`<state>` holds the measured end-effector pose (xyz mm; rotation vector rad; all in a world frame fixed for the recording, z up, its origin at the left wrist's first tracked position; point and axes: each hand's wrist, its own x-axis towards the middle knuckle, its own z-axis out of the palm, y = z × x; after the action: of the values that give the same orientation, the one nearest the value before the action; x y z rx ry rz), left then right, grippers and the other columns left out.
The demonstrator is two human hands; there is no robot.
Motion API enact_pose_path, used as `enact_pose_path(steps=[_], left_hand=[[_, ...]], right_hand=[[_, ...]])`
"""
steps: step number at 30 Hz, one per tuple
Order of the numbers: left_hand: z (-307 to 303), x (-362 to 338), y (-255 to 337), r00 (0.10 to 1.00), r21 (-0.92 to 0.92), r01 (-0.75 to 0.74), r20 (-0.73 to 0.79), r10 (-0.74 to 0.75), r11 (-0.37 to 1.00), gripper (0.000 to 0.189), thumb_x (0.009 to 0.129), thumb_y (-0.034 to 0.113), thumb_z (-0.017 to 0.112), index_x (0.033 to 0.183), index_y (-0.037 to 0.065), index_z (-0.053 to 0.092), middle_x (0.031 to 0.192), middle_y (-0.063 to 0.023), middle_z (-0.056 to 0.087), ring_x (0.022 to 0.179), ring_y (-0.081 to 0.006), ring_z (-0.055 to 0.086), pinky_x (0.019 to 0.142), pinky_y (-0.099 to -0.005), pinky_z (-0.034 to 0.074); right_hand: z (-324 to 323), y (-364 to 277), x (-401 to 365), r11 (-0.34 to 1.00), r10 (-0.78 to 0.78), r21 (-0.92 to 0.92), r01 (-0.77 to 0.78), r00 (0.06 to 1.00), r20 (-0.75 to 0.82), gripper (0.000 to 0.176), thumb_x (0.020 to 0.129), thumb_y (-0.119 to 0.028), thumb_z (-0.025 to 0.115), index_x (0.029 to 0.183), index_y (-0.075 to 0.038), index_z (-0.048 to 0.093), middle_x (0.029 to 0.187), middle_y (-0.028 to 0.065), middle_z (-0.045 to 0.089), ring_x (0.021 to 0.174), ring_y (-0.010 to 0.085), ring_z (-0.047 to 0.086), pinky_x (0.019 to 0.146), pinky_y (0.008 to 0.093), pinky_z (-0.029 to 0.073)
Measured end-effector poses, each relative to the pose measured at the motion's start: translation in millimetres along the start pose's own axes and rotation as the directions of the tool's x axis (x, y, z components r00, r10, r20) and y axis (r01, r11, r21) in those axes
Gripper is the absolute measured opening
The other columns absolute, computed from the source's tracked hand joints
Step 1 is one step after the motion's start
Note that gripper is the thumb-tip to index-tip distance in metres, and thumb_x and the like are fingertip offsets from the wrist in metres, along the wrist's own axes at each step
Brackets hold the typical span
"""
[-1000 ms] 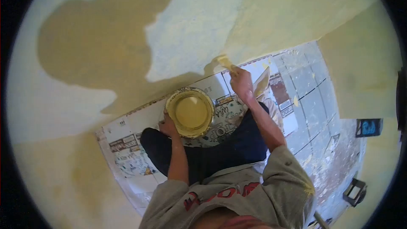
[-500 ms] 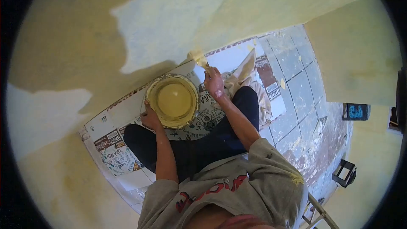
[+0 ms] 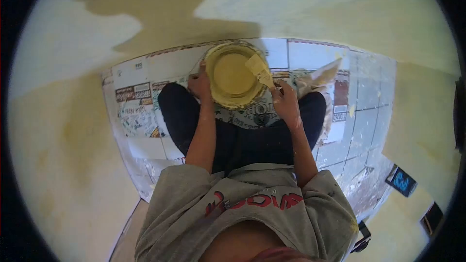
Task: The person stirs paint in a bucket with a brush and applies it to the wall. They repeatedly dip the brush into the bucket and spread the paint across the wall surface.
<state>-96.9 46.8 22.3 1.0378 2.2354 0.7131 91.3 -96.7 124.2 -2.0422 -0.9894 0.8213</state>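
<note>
A round bucket (image 3: 211, 94) of pale yellow paint (image 3: 233, 73) stands before my crossed legs, its rim crusted with dried paint. My left hand (image 3: 198, 85) grips the bucket's left side. In my right hand (image 3: 285, 102) is a wide paintbrush (image 3: 260, 72), its handle between my fingers. The brush's paint-coated bristles lie over the right part of the bucket's opening, pointing up and left.
Flattened printed cardboard (image 3: 167, 56) covers the floor under me, along the foot of a partly yellow wall (image 3: 301, 5). By my right knee lies a crumpled, stained cloth (image 3: 323, 78). Paint-spattered tiles (image 3: 366, 92) extend to the right, with a dark box with blue marking (image 3: 402, 180) beyond.
My right hand has brought the paintbrush from near the wall's foot back over the bucket. My view has turned toward the left, while my left hand stays at the bucket.
</note>
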Motion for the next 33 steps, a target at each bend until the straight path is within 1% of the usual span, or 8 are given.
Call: enact_pose_path(steps=[3, 5, 14, 21, 24, 26, 28, 33], left_hand=[[-6.4, 0.2, 9.7, 0.998, -0.038, 0.034, 0.056, -0.032, 0.999, 0.063, 0.061, 0.058, 0.063, 0.065, -0.004, 0.053, 0.065, -0.0139, 0.055, 0.061, -0.0242, 0.051, 0.06, -0.0363, 0.041], [8.6, 16.1, -14.9, 0.984, -0.041, 0.08, 0.161, -0.073, 0.996, 0.063, 0.061, 0.059, 0.063, 0.063, -0.004, 0.053, 0.064, -0.0126, 0.054, 0.061, -0.0236, 0.05, 0.06, -0.0367, 0.041], [-2.4, 9.5, -5.4, 0.973, -0.158, 0.111, 0.218, -0.075, 0.981, 0.056, 0.063, 0.051, 0.066, 0.058, -0.001, 0.046, 0.056, -0.008, 0.046, 0.055, -0.0207, 0.041, 0.057, -0.0351, 0.038], [-13.4, -0.5, 12.7, 0.974, -0.101, 0.125, 0.202, -0.103, 0.987, 0.055, 0.064, 0.05, 0.066, 0.057, -0.001, 0.047, 0.06, -0.0124, 0.05, 0.056, -0.0235, 0.044, 0.058, -0.0368, 0.039], [-6.8, 6.5, -0.7, 0.979, -0.103, 0.079, 0.193, -0.058, 0.991, 0.057, 0.063, 0.052, 0.065, 0.061, -0.003, 0.051, 0.064, -0.015, 0.054, 0.059, -0.0249, 0.047, 0.062, -0.0368, 0.04], [4.2, 17.2, -15.5, 0.983, -0.084, 0.088, 0.168, -0.073, 0.993, 0.059, 0.063, 0.053, 0.065, 0.063, -0.004, 0.053, 0.064, -0.0158, 0.054, 0.059, -0.026, 0.048, 0.063, -0.037, 0.04], [-1.2, 8.2, -3.2, 0.993, -0.082, 0.068, 0.107, -0.059, 0.994, 0.059, 0.064, 0.052, 0.064, 0.068, -0.006, 0.058, 0.065, -0.0179, 0.057, 0.062, -0.0291, 0.052, 0.066, -0.0385, 0.041], [-3.4, 8.8, -5.9, 0.984, -0.131, 0.085, 0.164, -0.062, 0.988, 0.053, 0.069, 0.047, 0.06, 0.065, -0.005, 0.056, 0.063, -0.0162, 0.055, 0.061, -0.0286, 0.05, 0.064, -0.0395, 0.041]], right_hand=[[29.0, -12.7, 23.5, 0.981, -0.064, -0.178, 0.078, 0.994, 0.086, 0.026, 0.075, -0.016, 0.05, 0.093, 0.002, 0.055, 0.083, 0.0193, 0.059, 0.078, 0.0351, 0.055, 0.072, 0.0415, 0.043], [53.1, -18.7, 40.6, 0.878, 0.126, -0.478, 0.023, 0.952, 0.277, 0.024, 0.068, -0.015, 0.052, 0.084, 0.002, 0.059, 0.087, 0.0212, 0.058, 0.085, 0.0348, 0.055, 0.075, 0.0395, 0.043], [118.2, -13.5, 64.3, 0.796, 0.085, -0.575, 0.188, 0.906, 0.415, 0.02, 0.066, -0.019, 0.054, 0.075, -0.003, 0.062, 0.083, 0.0172, 0.06, 0.081, 0.0308, 0.058, 0.073, 0.039, 0.046], [162.5, 25.4, 68.4, 0.756, -0.091, -0.595, 0.272, 0.944, 0.316, 0.017, 0.067, -0.019, 0.054, 0.072, -0.005, 0.063, 0.075, 0.0153, 0.061, 0.074, 0.0286, 0.06, 0.062, 0.0358, 0.048], [187.9, 39.2, 64.1, 0.024, -0.4, -0.943, 0.333, 0.867, 0.296, 0.018, 0.067, -0.018, 0.053, 0.074, -0.004, 0.063, 0.078, 0.0175, 0.061, 0.078, 0.0294, 0.06, 0.067, 0.0365, 0.047], [141.4, 4.1, 75.4, 0.807, 0.017, -0.555, 0.2, 0.933, 0.361, 0.022, 0.067, -0.017, 0.052, 0.078, -0.001, 0.062, 0.081, 0.0207, 0.06, 0.08, 0.0313, 0.059, 0.069, 0.0376, 0.047], [125.1, 14.2, 78.0, 0.914, -0.014, -0.384, 0.131, 0.956, 0.292, 0.025, 0.067, -0.017, 0.052, 0.08, 0.001, 0.061, 0.08, 0.0225, 0.059, 0.076, 0.0337, 0.059, 0.069, 0.0382, 0.047], [130.1, 12.0, 73.5, 0.855, 0.092, -0.513, 0.084, 0.947, 0.308, 0.025, 0.067, -0.017, 0.051, 0.084, -0.003, 0.062, 0.084, 0.0199, 0.059, 0.079, 0.0335, 0.058, 0.071, 0.0391, 0.046]])
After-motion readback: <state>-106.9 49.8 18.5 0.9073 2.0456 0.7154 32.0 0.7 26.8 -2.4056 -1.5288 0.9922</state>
